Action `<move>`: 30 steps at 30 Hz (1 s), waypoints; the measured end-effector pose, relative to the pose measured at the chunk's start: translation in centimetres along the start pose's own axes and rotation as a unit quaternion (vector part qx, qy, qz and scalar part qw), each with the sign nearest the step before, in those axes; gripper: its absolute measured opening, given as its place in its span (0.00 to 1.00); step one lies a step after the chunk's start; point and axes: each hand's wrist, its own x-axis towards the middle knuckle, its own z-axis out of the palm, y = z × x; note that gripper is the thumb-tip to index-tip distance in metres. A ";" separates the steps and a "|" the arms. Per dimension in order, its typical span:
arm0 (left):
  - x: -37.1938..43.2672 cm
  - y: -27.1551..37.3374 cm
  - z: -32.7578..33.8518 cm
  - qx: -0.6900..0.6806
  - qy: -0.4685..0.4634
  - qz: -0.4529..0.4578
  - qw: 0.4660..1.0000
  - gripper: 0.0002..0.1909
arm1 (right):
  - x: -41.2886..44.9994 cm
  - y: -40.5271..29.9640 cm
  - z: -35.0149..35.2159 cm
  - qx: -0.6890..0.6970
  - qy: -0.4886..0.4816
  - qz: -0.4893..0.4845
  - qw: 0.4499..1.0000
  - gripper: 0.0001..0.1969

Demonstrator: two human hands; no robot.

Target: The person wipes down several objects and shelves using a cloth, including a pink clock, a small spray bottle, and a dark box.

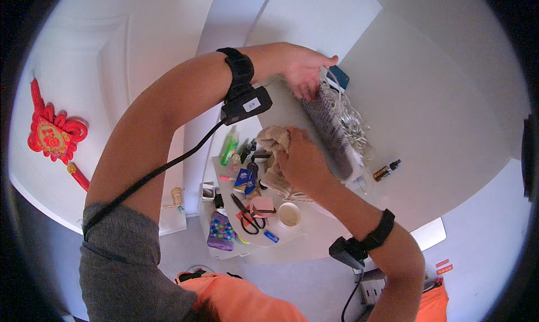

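Observation:
My right hand (304, 157) is closed around a tan terry towel (276, 176), which hangs in bunched folds over the white surface. Farther up, my left hand (303, 74) has its palm showing, thumb stretched out and fingers bent down at the end of a grey-and-white woven basket (326, 119). Whether those fingers grip the basket or just touch it is unclear. White cords (351, 122) lie heaped in the basket, some spilling over its far side. Behind it, partly hidden, is a dark blue flat object (339, 77).
A small spray bottle (386, 170) lies right of the basket. Left are a green bottle (230, 150), blue tissue packs (244, 181), black-handled scissors (248, 218), a pink case (262, 207), a white cup (289, 215) and a dotted pouch (221, 232). A red knot ornament (54, 136) hangs on the white door (113, 22).

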 end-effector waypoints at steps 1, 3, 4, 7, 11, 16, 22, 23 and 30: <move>0.2 -0.1 -0.1 -0.011 -0.025 0.014 1.000 0.50 | 0.6 0.0 0.4 -0.003 -0.007 0.004 1.000 0.21; 0.5 0.5 0.1 0.000 -0.019 0.009 1.000 0.51 | 2.6 0.6 1.5 -0.022 0.009 0.024 0.999 0.21; 0.5 0.7 0.2 0.012 -0.009 0.006 1.000 0.52 | 3.9 0.7 2.1 -0.041 0.026 0.038 0.998 0.20; -0.1 0.9 -0.2 0.046 -0.034 0.010 0.998 0.54 | 9.4 1.0 2.9 -0.227 -0.042 -0.087 0.969 0.20; 0.3 0.8 -1.3 0.059 -0.026 -0.020 0.998 0.56 | 15.8 1.1 4.3 -0.075 0.027 -0.069 0.994 0.17; 0.4 0.1 -1.5 0.019 -0.040 0.002 0.999 0.62 | 21.9 2.4 4.6 -0.059 -0.004 -0.023 0.998 0.17; -7.1 -5.1 -3.1 0.138 0.303 0.140 0.932 0.27 | 24.2 3.2 4.5 -0.053 -0.022 -0.006 0.998 0.17; -8.2 -6.1 -2.8 0.179 0.372 0.131 0.901 0.21 | 24.2 3.3 4.1 -0.051 -0.024 -0.006 0.998 0.17; -8.5 -12.5 -0.1 0.393 0.516 0.231 0.726 0.11 | 23.9 4.9 2.3 -0.028 -0.029 -0.018 0.999 0.16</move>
